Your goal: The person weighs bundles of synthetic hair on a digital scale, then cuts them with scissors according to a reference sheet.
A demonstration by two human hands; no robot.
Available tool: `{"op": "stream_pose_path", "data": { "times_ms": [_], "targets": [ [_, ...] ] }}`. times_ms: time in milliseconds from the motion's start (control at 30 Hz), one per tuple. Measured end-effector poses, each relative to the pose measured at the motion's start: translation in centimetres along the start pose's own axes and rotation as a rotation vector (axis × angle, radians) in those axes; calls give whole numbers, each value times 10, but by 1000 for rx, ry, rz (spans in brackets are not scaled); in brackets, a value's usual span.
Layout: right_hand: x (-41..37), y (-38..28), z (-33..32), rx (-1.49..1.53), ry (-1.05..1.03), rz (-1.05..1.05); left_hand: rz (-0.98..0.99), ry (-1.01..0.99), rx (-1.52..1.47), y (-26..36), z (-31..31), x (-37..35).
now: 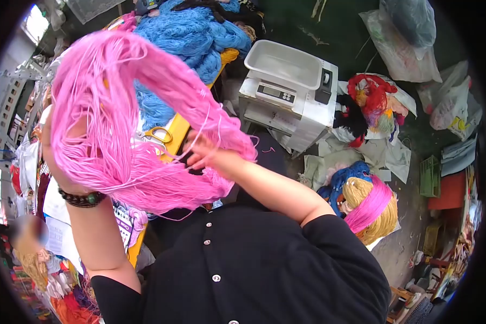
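A big loop of pink yarn (162, 186) is held up in front of my chest, its strands loose and fluffy. My left hand (65, 146) carries the skein on the left side; the yarn covers most of its fingers, and a dark bead bracelet circles the wrist. Inside the loop's right side, my right hand (213, 156) has curled fingers with a few thin pink strands running across them. Behind the skein, yellow-handled scissors (161, 135) lie at the yellow table edge (178, 129).
Blue yarn (191, 38) is heaped at the back of the table. A digital scale (281, 70) with a white tray rests on a metal cabinet (286, 121). Tan, pink and blue skeins (370, 208) lie on the floor at right. Plastic bags (405, 48) sit further back. Another person is at far left.
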State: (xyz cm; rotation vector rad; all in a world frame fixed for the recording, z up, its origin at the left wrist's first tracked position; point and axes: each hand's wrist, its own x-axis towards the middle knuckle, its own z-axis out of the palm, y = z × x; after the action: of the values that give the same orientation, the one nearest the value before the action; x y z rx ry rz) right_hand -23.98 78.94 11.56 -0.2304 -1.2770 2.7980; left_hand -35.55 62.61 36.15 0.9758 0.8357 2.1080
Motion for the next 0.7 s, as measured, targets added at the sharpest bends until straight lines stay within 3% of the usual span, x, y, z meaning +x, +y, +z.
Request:
{"op": "stream_pose_path", "data": {
  "times_ms": [33,67,100,133,167,200,233,267,300,367,400,467,500,533,567,600,633,700],
  "targets": [
    [12,6,-18,-237,111,-4,-33,-16,-52,-8,-12,-13],
    [13,-34,-9,-670,268,-110,-30,236,-79,-19,-30,-23],
    [15,-74,0,-1103,482,-147,-116,259,-58,-32,-54,-37],
    [6,-52,-21,-809,554,-712,-201,285,-38,-45,-75,-52],
    [-10,-76,-15,-1094,484,-705,-307,288,106,-66,-72,-60],
    [-25,-100,-10,-1364,409,-727,-478,331,465,-87,-94,-79],
    [-34,-121,8,-1599,352,-705,-882,375,919,-97,-98,-86],
    [-36,-132,22,-1833,287,-681,-695,93,1365,-141,-162,-124],
    [-33,-135,33,-1804,223,-571,-901,-50,1172,-129,-98,-107],
    [-7,-112,33,-2317,89,-287,-762,-343,953,-146,-59,-102],
    [2,-89,25,-2188,178,-440,-690,-477,856,-157,-42,-100],
    [-8,-95,74,-2226,125,-367,-596,-641,740,-176,-12,-96],
    [-10,-91,80,-2221,139,-482,-569,-661,746,-185,-3,-91],
    [-12,-87,85,-2232,122,-486,-565,-573,757,-195,0,-85],
    [-13,-84,91,-2237,248,-649,-243,-406,981,-202,0,-80],
    [-16,-82,96,-2228,383,-807,-113,-220,1052,-199,-7,-70],
    [-27,-94,95,-2144,289,-850,-57,-23,1019,-191,-23,-60],
    [-55,-118,89,-2263,265,-775,-22,322,829,-164,-62,-48]
  ]
}}
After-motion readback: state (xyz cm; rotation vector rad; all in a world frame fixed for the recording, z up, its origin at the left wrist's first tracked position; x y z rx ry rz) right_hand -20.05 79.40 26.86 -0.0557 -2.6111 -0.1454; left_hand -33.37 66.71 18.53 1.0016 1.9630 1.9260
